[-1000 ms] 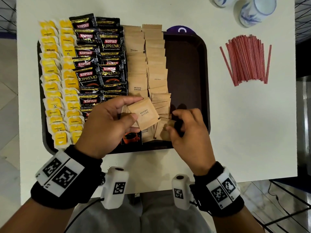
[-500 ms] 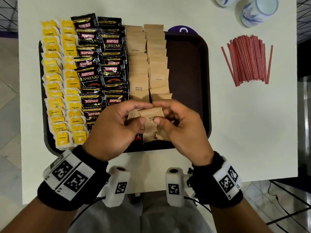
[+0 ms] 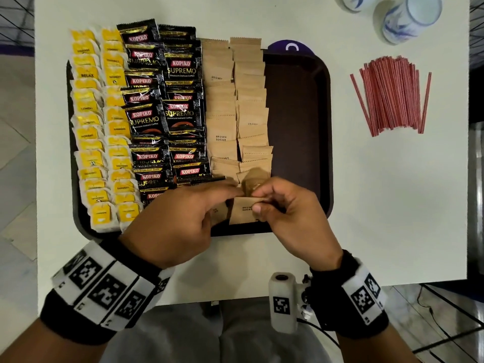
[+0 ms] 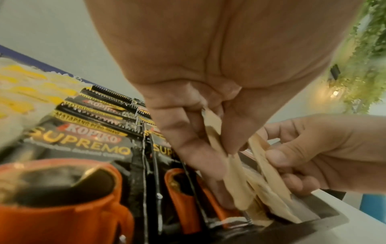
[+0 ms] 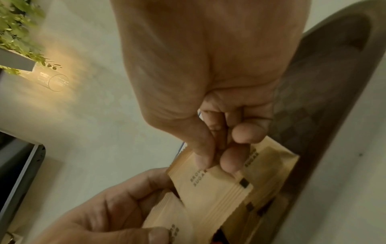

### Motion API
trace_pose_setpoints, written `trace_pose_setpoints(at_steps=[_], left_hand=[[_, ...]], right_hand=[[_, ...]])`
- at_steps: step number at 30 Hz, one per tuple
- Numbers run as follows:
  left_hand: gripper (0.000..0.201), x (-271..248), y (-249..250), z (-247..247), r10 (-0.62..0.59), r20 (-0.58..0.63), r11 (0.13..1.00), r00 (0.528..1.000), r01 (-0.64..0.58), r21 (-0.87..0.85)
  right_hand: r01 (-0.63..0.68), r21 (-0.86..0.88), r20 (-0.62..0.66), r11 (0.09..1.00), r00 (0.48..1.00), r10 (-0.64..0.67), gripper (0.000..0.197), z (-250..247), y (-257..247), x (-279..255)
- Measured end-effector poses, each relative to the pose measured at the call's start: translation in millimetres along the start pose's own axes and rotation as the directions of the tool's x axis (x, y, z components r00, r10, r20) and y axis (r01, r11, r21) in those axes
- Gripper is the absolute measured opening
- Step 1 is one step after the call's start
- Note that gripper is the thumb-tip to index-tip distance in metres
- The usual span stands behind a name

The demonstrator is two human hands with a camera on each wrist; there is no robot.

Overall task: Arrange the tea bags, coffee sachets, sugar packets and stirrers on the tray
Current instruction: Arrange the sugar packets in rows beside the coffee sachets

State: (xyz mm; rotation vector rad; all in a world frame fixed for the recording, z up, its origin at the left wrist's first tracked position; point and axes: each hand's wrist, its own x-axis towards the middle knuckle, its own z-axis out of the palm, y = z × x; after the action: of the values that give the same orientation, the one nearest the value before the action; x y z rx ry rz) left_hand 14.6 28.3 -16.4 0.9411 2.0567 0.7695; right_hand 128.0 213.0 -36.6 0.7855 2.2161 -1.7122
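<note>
Both hands meet over the near edge of the dark tray (image 3: pixel 298 106), which lies on the white tabletop (image 3: pixel 392 205). The right hand (image 3: pixel 290 216) has its grip narrowed to a pinch: thumb and forefinger close on the top edge of a brown sugar packet (image 3: pixel 242 212), which hangs below the grip with its printed face toward the head camera and its lower edge among the loose packets at the tray's near rim. The left hand (image 3: pixel 178 216) likewise holds brown packets between thumb and curled fingers, just beside the right hand's packet on its left. On the tray, tea bags (image 3: pixel 100 132) fill two columns along the left edge, coffee sachets (image 3: pixel 165 113) the next two, and sugar packets (image 3: pixel 235 100) two more toward the middle; the tray's right part shows bare floor. The red stirrers (image 3: pixel 392 95) lie in a bundle on the tabletop to the right of the tray, well apart from it, near the far right corner where two blue-and-white cups (image 3: pixel 411 17) stand. The left wrist view shows several packets fanned edge-on between the two hands, a layering hidden from the head view. The right wrist view shows the thumb tip (image 5: pixel 203 158) pressed on the packet's printed face, with more packets behind it.
</note>
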Motion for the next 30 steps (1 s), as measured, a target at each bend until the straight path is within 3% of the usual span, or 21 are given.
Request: trace_pose_setpoints(at_steps=[7,13,23,30], left_hand=[[0.074,-2,2,-5,0.020,0.104,0.991,0.994,-0.033,0.132],[0.072,0,1,-3,0.002,0.217,0.963,0.976,-0.060,0.263],[0.062,-13,-12,-7,0.050,0.189,0.956,0.981,-0.102,0.275],[0.056,-18,-14,-12,0.124,0.096,0.982,0.988,-0.136,0.133]], right_hand=[[0.005,-0.029,-0.005,1.000,1.000,-0.005,0.027,-6,3,-2],[0.006,0.048,-0.038,0.999,0.999,-0.004,0.030,-14,4,-3],[-0.002,0.008,-0.033,1.000,0.999,0.002,0.021,-3,3,4],[0.078,-0.095,0.013,0.992,0.997,-0.077,0.016,12,-4,11]])
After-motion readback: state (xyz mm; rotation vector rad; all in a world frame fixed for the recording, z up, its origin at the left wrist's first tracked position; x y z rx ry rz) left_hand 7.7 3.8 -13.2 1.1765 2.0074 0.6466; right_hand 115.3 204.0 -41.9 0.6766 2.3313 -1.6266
